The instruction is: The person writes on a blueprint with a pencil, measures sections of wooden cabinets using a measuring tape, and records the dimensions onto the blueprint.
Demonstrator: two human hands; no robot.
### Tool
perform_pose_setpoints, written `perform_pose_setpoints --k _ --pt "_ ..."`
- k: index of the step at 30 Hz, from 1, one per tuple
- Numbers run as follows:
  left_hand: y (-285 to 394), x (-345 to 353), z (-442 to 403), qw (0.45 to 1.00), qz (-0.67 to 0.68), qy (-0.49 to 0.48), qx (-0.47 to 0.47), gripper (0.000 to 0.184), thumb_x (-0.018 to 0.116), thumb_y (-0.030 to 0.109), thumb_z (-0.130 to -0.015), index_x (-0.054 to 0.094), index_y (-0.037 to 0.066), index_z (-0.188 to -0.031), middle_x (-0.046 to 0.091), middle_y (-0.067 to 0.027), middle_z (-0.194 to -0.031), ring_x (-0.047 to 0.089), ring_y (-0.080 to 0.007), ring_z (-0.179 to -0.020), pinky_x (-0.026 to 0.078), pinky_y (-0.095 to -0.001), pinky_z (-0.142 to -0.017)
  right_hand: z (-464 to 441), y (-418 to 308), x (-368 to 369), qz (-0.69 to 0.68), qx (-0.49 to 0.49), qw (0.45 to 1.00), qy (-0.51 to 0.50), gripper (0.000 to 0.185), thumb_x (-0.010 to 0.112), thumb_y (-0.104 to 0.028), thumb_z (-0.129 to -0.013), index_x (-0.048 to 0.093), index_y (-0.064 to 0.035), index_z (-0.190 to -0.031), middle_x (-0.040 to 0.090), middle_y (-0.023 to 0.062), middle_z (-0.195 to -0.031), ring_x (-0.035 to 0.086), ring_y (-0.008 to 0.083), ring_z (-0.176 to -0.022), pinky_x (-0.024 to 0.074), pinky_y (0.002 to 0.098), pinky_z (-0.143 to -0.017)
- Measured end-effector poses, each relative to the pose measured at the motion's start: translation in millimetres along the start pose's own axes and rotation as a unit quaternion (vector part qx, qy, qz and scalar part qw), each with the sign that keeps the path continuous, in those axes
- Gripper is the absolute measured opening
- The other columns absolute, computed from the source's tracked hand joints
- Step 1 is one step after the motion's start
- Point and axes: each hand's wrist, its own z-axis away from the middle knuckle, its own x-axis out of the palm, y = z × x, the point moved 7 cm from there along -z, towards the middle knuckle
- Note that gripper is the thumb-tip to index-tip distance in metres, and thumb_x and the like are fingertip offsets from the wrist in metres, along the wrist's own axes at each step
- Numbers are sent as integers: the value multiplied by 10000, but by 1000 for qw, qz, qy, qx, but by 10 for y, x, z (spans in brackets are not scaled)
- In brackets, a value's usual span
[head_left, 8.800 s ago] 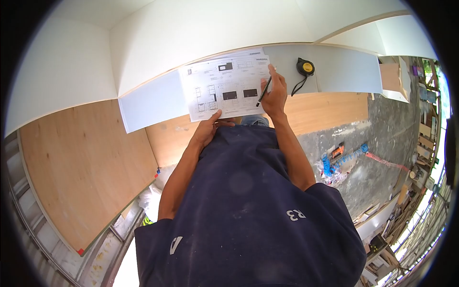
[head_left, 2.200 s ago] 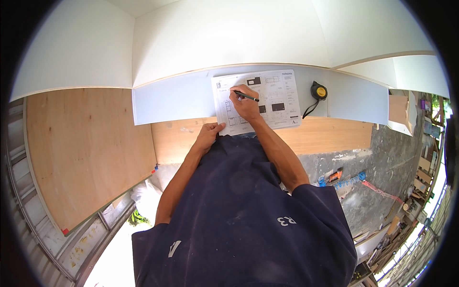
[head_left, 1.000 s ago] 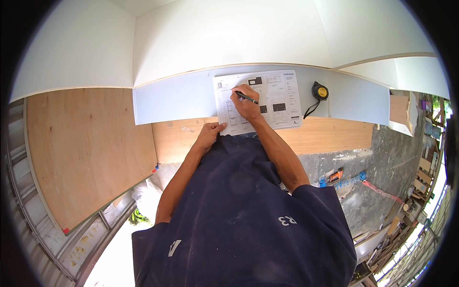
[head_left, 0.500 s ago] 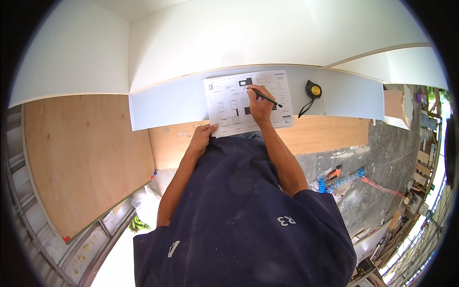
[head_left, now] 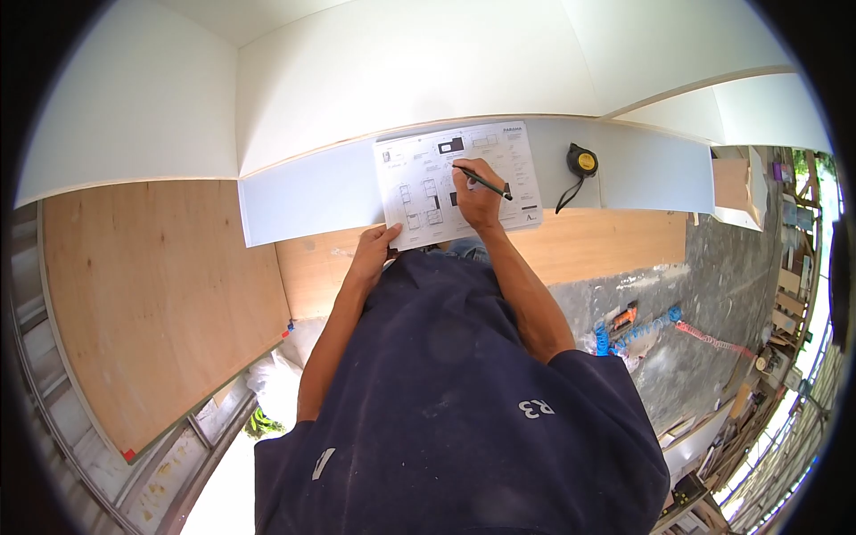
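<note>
Your right hand (head_left: 480,198) grips a pencil (head_left: 497,189) over the papers (head_left: 412,183); your left hand (head_left: 369,253) holds their eight-o'clock corner, tape measure (head_left: 582,161) at three.

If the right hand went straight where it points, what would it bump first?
Beyond the printed sheets under the right hand, probably the white panel; depth is hard to judge.

Stacked printed drawings (head_left: 413,178), overlapping pale board (head_left: 303,201), dark pen (head_left: 487,184) slanted across.

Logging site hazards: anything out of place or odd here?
An orange handheld tool lies beside a coiled blue hose on the stained grey floor, possibly a trip hazard. White printed paper sheets show no obvious damage.
</note>
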Motion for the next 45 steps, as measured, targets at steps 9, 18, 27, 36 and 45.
perform_pose_setpoints --k 9,18,27,36,45 --pt "115 231 -48 996 -43 -78 11 389 527 319 -1042 677 -40 -1047 734 -123 -896 705 -172 -765 532 -291 -731 69 -137 413 -30 -46 995 -85 125 670 0 -813 681 -37 -932 668 112 -830 644 263 -722 526 351 -644" --pt "136 274 -59 995 -33 -94 -17 395 475 286 -1062 659 -63 -1048 731 -160 -887 717 -221 -767 551 -312 -768 76 -62 500 -26 -34 996 -84 118 667 -12 -830 675 -32 -946 659 115 -838 641 257 -713 523 350 -639" --pt "81 75 -75 996 -78 -24 -24 475 469 330 -1047 633 -107 -1132 727 -172 -999 708 -268 -901 521 -338 -771 -113 -263 18 -3 -64 998 17 219 589 29 -896 680 1 -1092 670 156 -916 637 283 -781 516 345 -698" --pt "207 -150 258 967 -97 220 89 382 567 264 -974 580 -43 -1200 653 -148 -1078 658 -218 -918 499 -332 -718 -484 84 -1595 491 -12 862 124 519 679 -147 -778 577 -78 -1282 604 152 -1272 505 326 -1208 401 477 -972" --pt "718 704 628 901 -158 341 217 373 621 178 -931 554 -27 -1235 607 -137 -1149 579 -226 -1034 453 -340 -929 -604 609 -1973 452 126 881 -62 610 770 -183 -763 542 -38 -1310 599 183 -1258 520 356 -1175 455 471 -957"
